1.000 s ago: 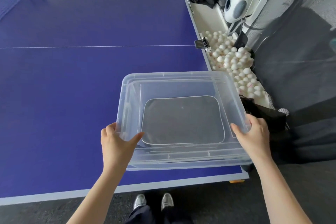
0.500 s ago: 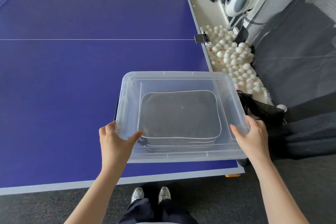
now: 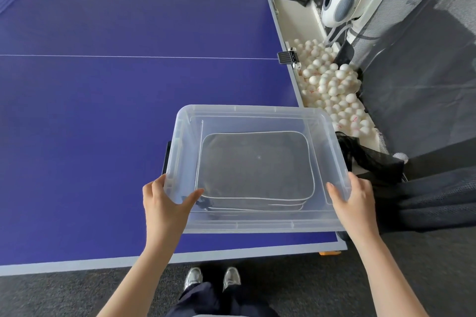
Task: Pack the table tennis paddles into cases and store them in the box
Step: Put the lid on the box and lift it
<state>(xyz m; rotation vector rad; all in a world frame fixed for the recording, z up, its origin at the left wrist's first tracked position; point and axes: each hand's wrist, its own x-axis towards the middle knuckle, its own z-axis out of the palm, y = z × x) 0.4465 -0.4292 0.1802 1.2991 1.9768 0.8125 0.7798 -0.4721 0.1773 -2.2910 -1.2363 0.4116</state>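
Observation:
A clear plastic box (image 3: 257,222) with its clear lid on sits at the near right corner of the blue table tennis table. Through the lid I see stacked dark grey paddle cases (image 3: 255,170) with white piping lying flat inside. My left hand (image 3: 167,203) grips the box's near left corner, thumb on the lid and fingers round the edge. My right hand (image 3: 353,203) holds the near right corner the same way. A black latch (image 3: 167,157) shows on the box's left side.
The blue table (image 3: 103,110) stretches far and left, its grey edge close to my feet. Right of it a white trough holds many white balls (image 3: 332,90), with a white ball machine (image 3: 342,0) behind. Black netting (image 3: 412,85) hangs at the right.
The box and both hands have stayed together; the view shifted slightly, and the box sits a little nearer the table's near edge than a second ago.

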